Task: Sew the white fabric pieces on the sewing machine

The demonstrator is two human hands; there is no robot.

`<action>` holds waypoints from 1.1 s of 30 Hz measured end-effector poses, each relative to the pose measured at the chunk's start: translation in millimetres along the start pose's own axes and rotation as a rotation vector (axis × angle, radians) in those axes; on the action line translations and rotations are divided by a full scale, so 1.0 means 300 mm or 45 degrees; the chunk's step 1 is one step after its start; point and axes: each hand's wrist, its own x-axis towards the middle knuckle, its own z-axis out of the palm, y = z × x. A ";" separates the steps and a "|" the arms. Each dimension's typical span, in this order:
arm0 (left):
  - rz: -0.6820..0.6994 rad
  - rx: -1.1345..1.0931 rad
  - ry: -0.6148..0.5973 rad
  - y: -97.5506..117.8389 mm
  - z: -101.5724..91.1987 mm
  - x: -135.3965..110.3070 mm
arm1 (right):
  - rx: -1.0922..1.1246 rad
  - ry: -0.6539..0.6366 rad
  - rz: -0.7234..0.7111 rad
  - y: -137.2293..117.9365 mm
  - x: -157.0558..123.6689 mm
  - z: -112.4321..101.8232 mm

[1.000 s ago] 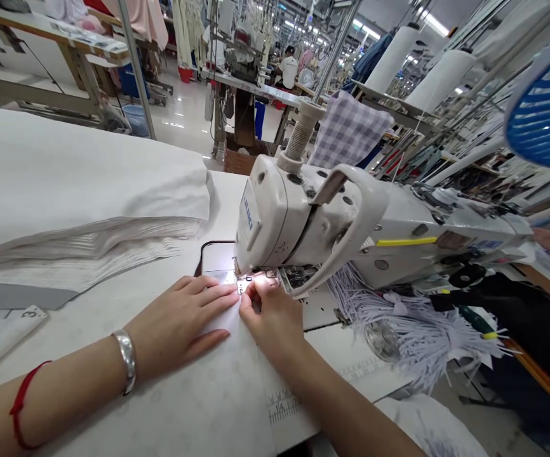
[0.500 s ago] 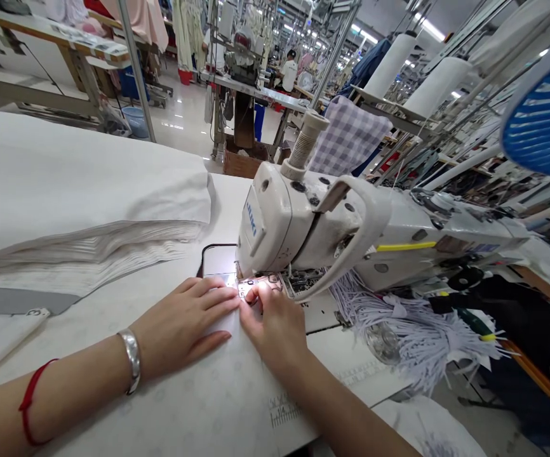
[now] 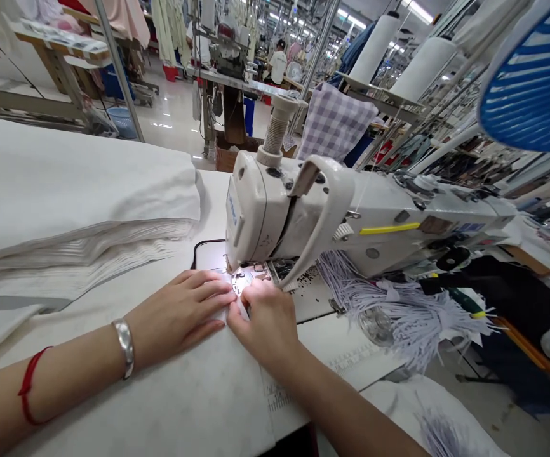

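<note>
A white sewing machine [image 3: 298, 209] stands in front of me, its lamp lighting the needle area [image 3: 241, 277]. Beneath my left hand [image 3: 184, 311], a white fabric piece [image 3: 174, 400] lies spread over the table toward me. That hand rests flat, fingers stretched out toward the needle, with a silver bangle on the wrist. Just right of it, my right hand [image 3: 268, 324] is closed in a pinch on the fabric's edge, close to the presser foot. A small white fold shows between thumb and fingers. The fingertips are partly hidden.
Stacked white fabric [image 3: 79, 190] lies on the left. A bundle of pale strips [image 3: 413, 317] is right of the machine, below its arm. A blue-slatted fan or lamp-like object [image 3: 532, 82] hangs upper right. Thread cones [image 3: 375, 51] and checked cloth [image 3: 336, 120] stand behind.
The view has shifted, so the machine and background sit further left. My right hand has turned slightly, and a white fabric fold now shows in its pinch. The left hand stays flat.
</note>
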 end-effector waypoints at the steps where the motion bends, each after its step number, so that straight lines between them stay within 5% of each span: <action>1: -0.043 0.009 0.004 0.019 0.004 -0.004 | 0.004 0.019 -0.011 -0.001 -0.003 0.000; 5: -0.210 0.014 0.013 0.078 0.018 -0.021 | 0.005 0.041 -0.042 -0.003 -0.008 -0.002; 12: -0.085 -0.028 -0.056 0.049 0.007 -0.016 | 0.010 0.038 -0.084 -0.004 -0.014 -0.003; 18: -0.323 -0.055 0.068 0.131 0.043 -0.049 | -0.009 0.007 -0.090 -0.006 -0.021 -0.013; 27: -0.141 -0.017 -0.053 0.082 0.013 -0.034 | -0.019 -0.036 -0.091 -0.006 -0.027 -0.018; 33: -0.224 0.064 0.060 0.146 0.041 -0.066 | -0.026 -0.035 -0.100 -0.003 -0.034 -0.016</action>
